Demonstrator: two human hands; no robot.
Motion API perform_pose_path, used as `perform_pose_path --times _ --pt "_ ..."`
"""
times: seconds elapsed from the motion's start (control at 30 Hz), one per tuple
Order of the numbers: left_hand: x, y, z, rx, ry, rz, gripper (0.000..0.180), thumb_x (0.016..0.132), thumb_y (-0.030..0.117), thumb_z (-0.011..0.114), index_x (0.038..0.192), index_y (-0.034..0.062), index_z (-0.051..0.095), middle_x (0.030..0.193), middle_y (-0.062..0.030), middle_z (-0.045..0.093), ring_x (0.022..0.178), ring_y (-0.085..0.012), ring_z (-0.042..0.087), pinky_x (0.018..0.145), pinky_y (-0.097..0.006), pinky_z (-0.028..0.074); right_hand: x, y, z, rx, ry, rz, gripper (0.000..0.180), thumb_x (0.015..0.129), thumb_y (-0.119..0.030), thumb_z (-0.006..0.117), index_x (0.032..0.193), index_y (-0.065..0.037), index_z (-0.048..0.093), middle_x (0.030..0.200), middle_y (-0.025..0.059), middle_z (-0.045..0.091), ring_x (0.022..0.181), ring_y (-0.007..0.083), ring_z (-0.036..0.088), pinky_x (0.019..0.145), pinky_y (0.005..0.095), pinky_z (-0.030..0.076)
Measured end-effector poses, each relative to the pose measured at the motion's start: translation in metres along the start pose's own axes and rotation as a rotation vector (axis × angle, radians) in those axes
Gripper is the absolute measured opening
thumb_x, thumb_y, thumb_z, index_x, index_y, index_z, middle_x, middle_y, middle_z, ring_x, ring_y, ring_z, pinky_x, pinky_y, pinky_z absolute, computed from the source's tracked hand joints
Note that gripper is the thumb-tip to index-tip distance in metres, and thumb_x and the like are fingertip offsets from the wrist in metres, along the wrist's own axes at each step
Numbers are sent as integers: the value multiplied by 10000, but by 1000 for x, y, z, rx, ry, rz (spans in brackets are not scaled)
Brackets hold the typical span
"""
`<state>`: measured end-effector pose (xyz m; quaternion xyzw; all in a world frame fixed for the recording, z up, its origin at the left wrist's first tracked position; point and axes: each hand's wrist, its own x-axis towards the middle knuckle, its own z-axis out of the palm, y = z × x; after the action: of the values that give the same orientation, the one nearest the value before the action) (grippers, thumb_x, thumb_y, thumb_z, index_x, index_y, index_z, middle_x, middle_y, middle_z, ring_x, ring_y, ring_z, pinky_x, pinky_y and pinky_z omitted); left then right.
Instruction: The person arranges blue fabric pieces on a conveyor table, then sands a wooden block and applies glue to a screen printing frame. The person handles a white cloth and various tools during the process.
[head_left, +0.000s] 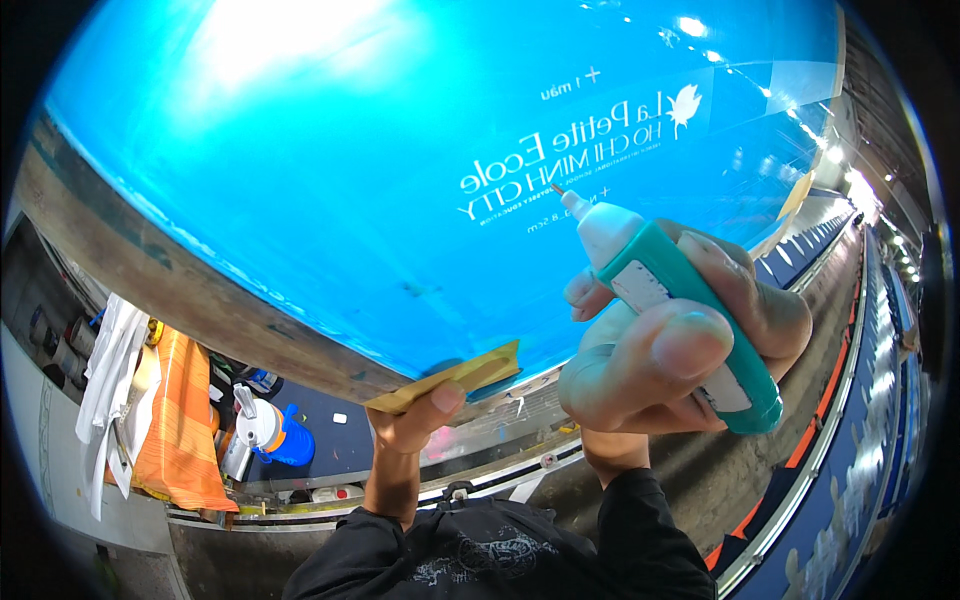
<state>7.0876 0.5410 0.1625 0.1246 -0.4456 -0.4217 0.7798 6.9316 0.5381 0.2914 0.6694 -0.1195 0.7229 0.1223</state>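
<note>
In my right hand (650,355) is a teal squeeze-type correction pen (690,275) with a white neck and a thin tip. Thumb and fingers wrap round its body, and the tip points up and left, over the mirrored white lettering on a screen printing frame (350,200). A glossy blue sheet of mesh fills that frame, which is tilted up before me with a worn wooden edge (200,300). My left hand (405,425) grips the frame's near edge, its thumb pressed on a yellow flat strip (485,370). The left fingers behind are hidden.
Lower left, a blue bottle with a white lid (280,430) stands beside orange cloth (180,430) and hanging white sheets (112,375). Along the right runs a long table (850,500) carrying dark pieces, with an orange strip (805,445) along its side. Bright lights reflect off the mesh.
</note>
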Motion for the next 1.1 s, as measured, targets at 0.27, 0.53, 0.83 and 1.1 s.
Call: perform_pose_path --times 0.27,0.53,0.83,1.1 --pt "3 -6 -4 -29 -59 38 296 754 -18 756 1039 -44 679 762 -88 678 537 -118 582 451 -232 429 0 -1 0 0 -1 -6 397 972 -326 575 1106 37 486 748 177 659 523 186 658 445 275 513" --pt "0 -3 -1 -21 -17 13 285 760 -23 751 1035 -42 677 775 -96 683 536 -122 585 443 -234 431 2 -1 0 4 -7 -14 387 969 -316 577 1104 35 485 747 177 660 526 186 659 451 276 516" --pt "-2 -6 -4 -49 -43 57 331 752 -18 754 1071 -32 667 806 -102 688 565 -135 602 466 -242 450 2 -3 0 13 -12 -21 375 965 -304 580 1102 33 485 745 178 660 530 185 661 457 277 519" --pt "-5 -4 -7 -17 -30 14 327 757 -19 753 1071 -37 664 806 -105 687 554 -131 596 456 -239 444 3 -4 0 13 -24 -24 366 962 -294 582 1100 31 484 744 178 660 533 184 662 462 278 522"
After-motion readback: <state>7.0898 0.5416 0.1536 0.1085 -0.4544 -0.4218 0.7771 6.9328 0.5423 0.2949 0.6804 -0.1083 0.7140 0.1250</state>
